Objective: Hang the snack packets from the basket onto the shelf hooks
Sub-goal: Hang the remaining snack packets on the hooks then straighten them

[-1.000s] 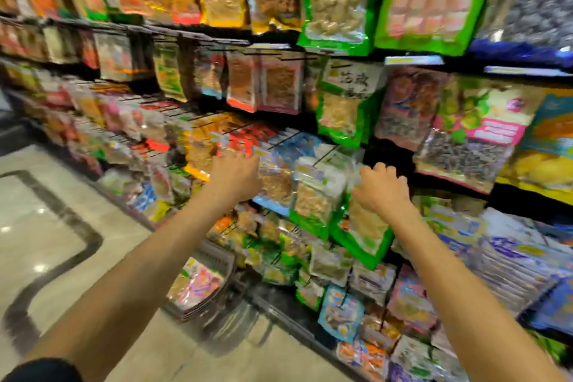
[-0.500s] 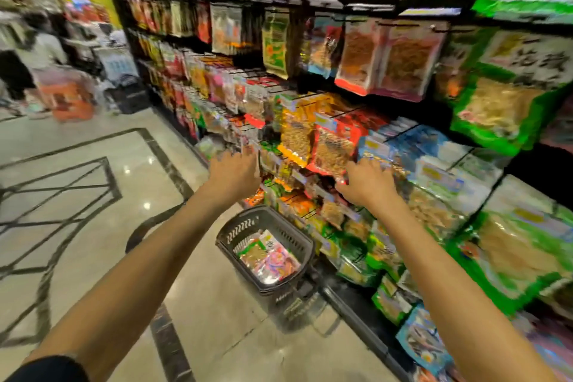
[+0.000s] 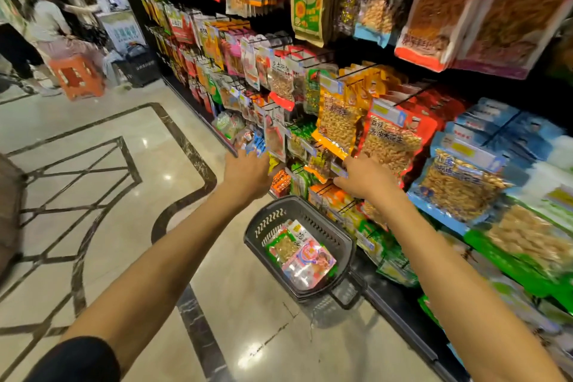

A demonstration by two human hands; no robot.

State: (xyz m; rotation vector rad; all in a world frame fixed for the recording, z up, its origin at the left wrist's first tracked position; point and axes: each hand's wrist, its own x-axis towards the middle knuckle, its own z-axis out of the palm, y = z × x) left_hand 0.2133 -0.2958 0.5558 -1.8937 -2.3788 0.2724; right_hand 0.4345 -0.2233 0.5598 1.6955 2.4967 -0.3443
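Note:
A dark grey basket [image 3: 269, 220] stands on the floor against the shelf base, holding a green packet [image 3: 283, 246] and a pink packet [image 3: 308, 260]. My left hand [image 3: 246, 174] is raised above the basket's left side and grips a small blue-and-white snack packet [image 3: 255, 144] close to the shelf hooks [image 3: 316, 54]. My right hand [image 3: 362, 180] reaches in at a hook's price tag under the orange peanut packet [image 3: 338, 121] and the red peanut packet [image 3: 387, 146]. Its fingertips are hidden among the hanging packets.
The shelf of hanging snack packets runs along the right, from far left back to near right. An orange stool [image 3: 77, 76], a dark bin [image 3: 141, 67] and people stand at the aisle's far end. Marble floor [image 3: 124, 226] lies to the left.
My view has swung left and down the aisle, bringing the basket fully into sight. Both hands have shifted left along the shelf to a lower row of hooks.

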